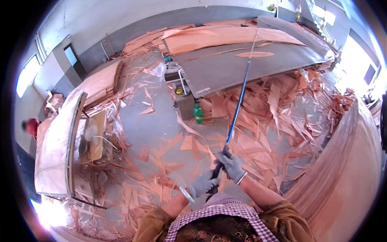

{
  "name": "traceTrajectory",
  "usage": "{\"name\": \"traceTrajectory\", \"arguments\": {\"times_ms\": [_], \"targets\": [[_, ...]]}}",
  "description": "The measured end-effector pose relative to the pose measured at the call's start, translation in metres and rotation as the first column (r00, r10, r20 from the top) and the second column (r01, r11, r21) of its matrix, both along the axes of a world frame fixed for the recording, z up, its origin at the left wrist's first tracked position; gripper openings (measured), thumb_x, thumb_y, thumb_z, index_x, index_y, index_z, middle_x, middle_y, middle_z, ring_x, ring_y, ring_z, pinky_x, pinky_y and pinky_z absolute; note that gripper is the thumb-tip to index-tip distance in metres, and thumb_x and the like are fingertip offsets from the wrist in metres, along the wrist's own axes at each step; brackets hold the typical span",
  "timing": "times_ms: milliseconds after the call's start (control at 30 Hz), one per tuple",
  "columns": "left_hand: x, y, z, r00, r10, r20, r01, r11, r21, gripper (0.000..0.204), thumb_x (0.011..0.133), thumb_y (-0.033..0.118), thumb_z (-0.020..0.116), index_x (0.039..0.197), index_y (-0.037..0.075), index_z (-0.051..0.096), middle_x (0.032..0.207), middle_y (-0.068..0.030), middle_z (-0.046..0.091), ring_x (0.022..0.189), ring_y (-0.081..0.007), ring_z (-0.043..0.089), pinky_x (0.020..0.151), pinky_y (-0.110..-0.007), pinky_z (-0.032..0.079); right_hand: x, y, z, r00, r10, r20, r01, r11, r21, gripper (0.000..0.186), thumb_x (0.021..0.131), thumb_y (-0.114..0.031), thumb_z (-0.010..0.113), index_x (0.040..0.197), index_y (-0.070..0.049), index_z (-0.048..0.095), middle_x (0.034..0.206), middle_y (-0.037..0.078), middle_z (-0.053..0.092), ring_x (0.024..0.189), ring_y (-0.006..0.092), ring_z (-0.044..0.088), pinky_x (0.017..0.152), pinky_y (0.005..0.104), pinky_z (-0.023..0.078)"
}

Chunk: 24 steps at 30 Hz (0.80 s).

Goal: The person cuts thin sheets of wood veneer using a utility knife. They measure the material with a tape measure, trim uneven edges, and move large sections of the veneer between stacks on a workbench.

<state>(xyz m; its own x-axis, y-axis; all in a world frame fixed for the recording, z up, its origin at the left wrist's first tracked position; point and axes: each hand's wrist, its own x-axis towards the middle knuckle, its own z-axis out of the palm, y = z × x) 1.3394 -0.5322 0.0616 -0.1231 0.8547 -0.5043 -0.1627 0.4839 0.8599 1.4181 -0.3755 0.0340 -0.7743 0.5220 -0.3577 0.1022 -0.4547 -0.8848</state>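
Note:
Both of my hands wear grey gloves and grip a long blue pole point(239, 105) that tapers like a fishing rod. My left hand point(202, 184) is wrapped round its dark handle close to my body. A little farther up, my right hand point(231, 165) is closed on the top of the handle. The pole slants up and away to the right, and its thin pale end overlaps the thin wood veneer sheets point(225, 39) on the grey worktable point(213, 74). Beside the pole lies a narrow leaf-shaped veneer scrap point(264, 54) on the tabletop.
Torn veneer scraps point(258, 141) cover much of the floor around me. A green bottle point(198, 114) stands by the table's near corner. Veneer sheets lie stacked at the left point(96, 86), near a pale-topped table point(56, 149). A large brown sheet pile point(342, 173) rises on my right.

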Motion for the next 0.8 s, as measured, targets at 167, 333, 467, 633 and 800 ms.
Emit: {"name": "traceTrajectory", "arguments": {"times_ms": [167,333,467,633,800], "targets": [[-0.112,-0.035,0.016,0.951,0.31,-0.004,-0.308,0.942,-0.134,0.028,0.084,0.019,0.06,0.106,0.004,0.052,0.07,-0.0001,0.051,0.047,-0.0078,0.046,0.042,-0.022,0.036,-0.083,0.052,0.013,0.883,0.464,0.075,-0.452,0.882,-0.131,0.02,0.088,-0.02,0.058,0.102,-0.006,0.056,0.091,0.006,0.064,0.064,0.0112,0.06,0.042,0.0203,0.036],[-0.22,-0.029,0.035,0.862,0.258,-0.436,-0.35,0.925,-0.146,0.027,0.078,0.023,0.066,0.094,0.003,0.057,0.063,-0.0049,0.055,0.048,-0.0135,0.05,0.045,-0.029,0.04,-0.139,0.155,-0.009,0.967,0.232,0.102,-0.2,0.946,-0.255,0.031,0.088,-0.017,0.055,0.117,-0.007,0.051,0.098,0.005,0.06,0.071,0.0128,0.061,0.043,0.0241,0.039],[-0.297,-0.026,0.016,0.246,0.05,-0.968,-0.392,0.919,-0.052,0.022,0.069,0.018,0.064,0.084,0.004,0.059,0.061,-0.012,0.057,0.052,-0.0264,0.057,0.053,-0.038,0.044,-0.201,0.2,0.057,0.91,0.266,0.317,-0.191,0.949,-0.249,0.038,0.089,-0.037,0.055,0.119,-0.014,0.047,0.102,0.004,0.06,0.064,0.0109,0.059,0.038,0.0229,0.034],[-0.37,0.054,0.01,0.311,0.212,-0.926,-0.446,0.893,0.054,0.014,0.064,0.012,0.061,0.077,0.004,0.06,0.059,-0.0109,0.057,0.055,-0.0284,0.059,0.055,-0.039,0.045,-0.232,0.295,0.025,0.974,0.129,0.184,-0.114,0.989,-0.091,0.026,0.084,-0.021,0.051,0.105,-0.006,0.054,0.079,0.003,0.062,0.05,0.0086,0.051,0.036,0.0228,0.034],[-0.434,0.097,-0.019,0.456,0.343,-0.821,-0.53,0.846,0.059,0.017,0.062,0.006,0.061,0.078,0.003,0.062,0.058,-0.0093,0.058,0.052,-0.0234,0.059,0.052,-0.036,0.045,-0.297,0.395,0.025,0.991,-0.078,0.112,0.07,0.995,0.076,0.015,0.082,-0.017,0.052,0.086,-0.003,0.056,0.068,0.004,0.058,0.047,0.0111,0.051,0.037,0.0257,0.038]]}}
